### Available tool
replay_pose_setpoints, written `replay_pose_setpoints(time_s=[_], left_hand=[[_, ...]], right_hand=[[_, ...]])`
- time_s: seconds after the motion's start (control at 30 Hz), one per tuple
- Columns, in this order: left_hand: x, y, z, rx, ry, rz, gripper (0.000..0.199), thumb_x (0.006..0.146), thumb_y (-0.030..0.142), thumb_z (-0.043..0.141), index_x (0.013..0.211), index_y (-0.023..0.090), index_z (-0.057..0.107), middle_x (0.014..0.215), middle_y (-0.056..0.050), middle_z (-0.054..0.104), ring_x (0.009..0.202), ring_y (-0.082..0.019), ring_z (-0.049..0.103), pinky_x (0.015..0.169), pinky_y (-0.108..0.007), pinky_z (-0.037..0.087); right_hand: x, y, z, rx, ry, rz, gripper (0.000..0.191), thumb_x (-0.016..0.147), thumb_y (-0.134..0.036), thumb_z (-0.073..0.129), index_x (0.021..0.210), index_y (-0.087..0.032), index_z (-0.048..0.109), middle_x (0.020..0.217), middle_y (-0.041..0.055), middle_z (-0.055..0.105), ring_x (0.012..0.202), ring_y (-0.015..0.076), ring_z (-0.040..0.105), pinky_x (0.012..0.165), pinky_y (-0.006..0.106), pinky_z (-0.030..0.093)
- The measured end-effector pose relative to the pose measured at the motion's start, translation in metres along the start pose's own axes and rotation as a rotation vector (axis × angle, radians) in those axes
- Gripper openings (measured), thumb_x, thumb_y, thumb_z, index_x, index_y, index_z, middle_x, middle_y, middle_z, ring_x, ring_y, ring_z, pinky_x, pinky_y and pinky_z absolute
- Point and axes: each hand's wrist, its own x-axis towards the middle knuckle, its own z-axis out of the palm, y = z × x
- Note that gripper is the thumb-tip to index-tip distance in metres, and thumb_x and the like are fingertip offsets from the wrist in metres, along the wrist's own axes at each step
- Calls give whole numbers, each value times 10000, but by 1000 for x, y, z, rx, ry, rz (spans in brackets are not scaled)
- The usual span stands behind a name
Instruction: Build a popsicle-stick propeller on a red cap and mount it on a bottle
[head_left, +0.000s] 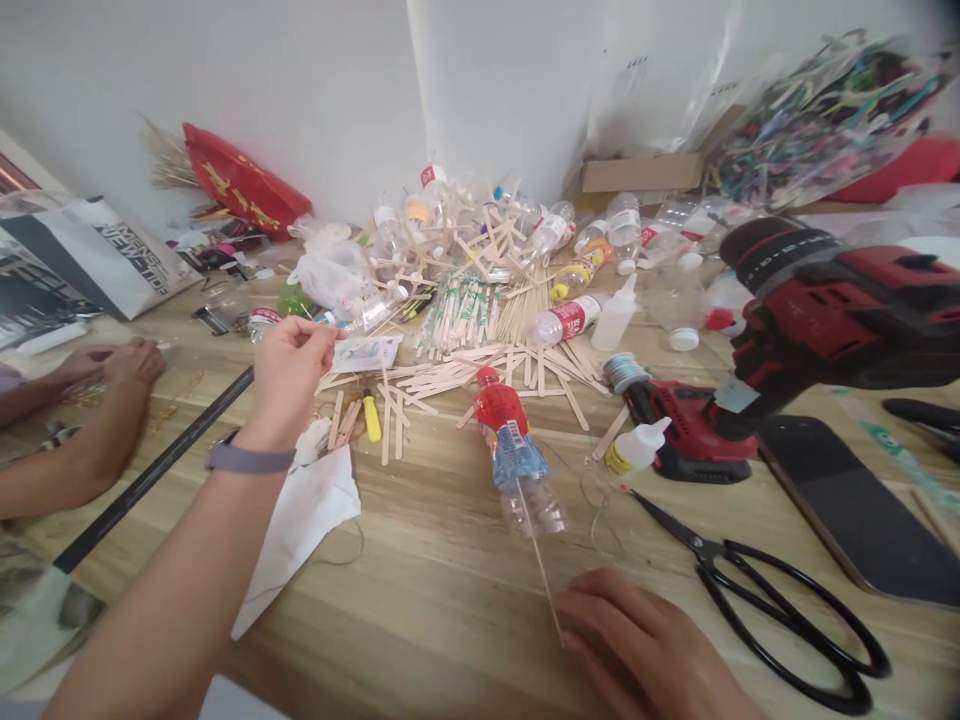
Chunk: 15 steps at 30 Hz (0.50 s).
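Observation:
My left hand (pixel 294 365) is raised over the table at left centre, thumb and fingertips pinched together; what they hold, if anything, is too small to name. At the lower right, my right hand (pixel 637 635) rests low with its fingertips at the end of a thin wooden stick (pixel 541 570). The stick runs up to a clear plastic bottle (pixel 517 460) with a red cap and a red and blue label, lying with its cap away from me. Thin thread (pixel 600 510) curls on the table right of the bottle.
Black scissors (pixel 780 600), a phone (pixel 862 510), a red drill (pixel 817 330) and a glue bottle (pixel 637 448) lie at right. Flat wooden sticks (pixel 450 375) and several bottles fill the back. White paper (pixel 307 530) and a yellow-handled tool (pixel 372 418) lie at left, near another person's hands (pixel 131 365).

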Motion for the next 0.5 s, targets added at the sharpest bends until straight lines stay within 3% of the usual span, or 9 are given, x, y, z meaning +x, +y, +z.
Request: replay_pose_setpoints(time_s=[0.07,0.1,0.13,0.23,0.3,0.43,0.5], left_hand=[[-10,12,-2,-143,-39,-2,118,809,168,530,718,175,455,694,39,593,536,-37,446,499,-152,302],[-14,17,-1,-356,-94,-75,133,791,129,549,697,170,464,716,21,627,530,-39,465,466,-146,295],[-17,20,1,-404,-114,-118,167,784,113,540,656,170,450,676,9,632,483,-39,451,420,-145,280],[-32,24,8,-653,-221,-397,152,820,93,505,679,143,536,525,31,542,384,-28,390,348,-124,269],[-51,24,13,-809,-363,-593,143,834,87,493,744,121,599,493,44,504,368,-21,394,349,-98,299],[-111,19,15,-835,-667,-856,351,734,41,624,1066,142,675,662,-22,684,527,-65,607,488,-110,464],[-142,13,13,-753,-805,-913,450,748,191,715,1192,175,644,668,-12,700,451,-58,561,420,-117,414]], right_hand=[[1,2,3,-9,-20,29,210,974,-195,410,958,-221,618,748,28,672,615,155,672,541,238,540],[1,3,4,-13,-25,39,195,969,-185,419,986,-219,611,741,25,666,612,158,669,532,241,531],[2,4,5,-16,-29,48,187,963,-173,428,1012,-216,603,745,25,666,620,162,671,533,245,527],[3,2,6,3,-59,69,184,947,-154,461,1075,-207,581,796,38,685,683,178,682,573,260,529],[3,0,6,33,-83,71,193,941,-149,476,1095,-205,577,850,53,698,735,189,684,620,277,538],[3,-4,7,109,-129,81,186,940,-140,474,1064,-203,597,940,75,702,818,199,671,716,308,547],[3,-4,8,139,-147,95,186,942,-139,470,1052,-201,606,955,81,699,830,200,663,733,316,544]])
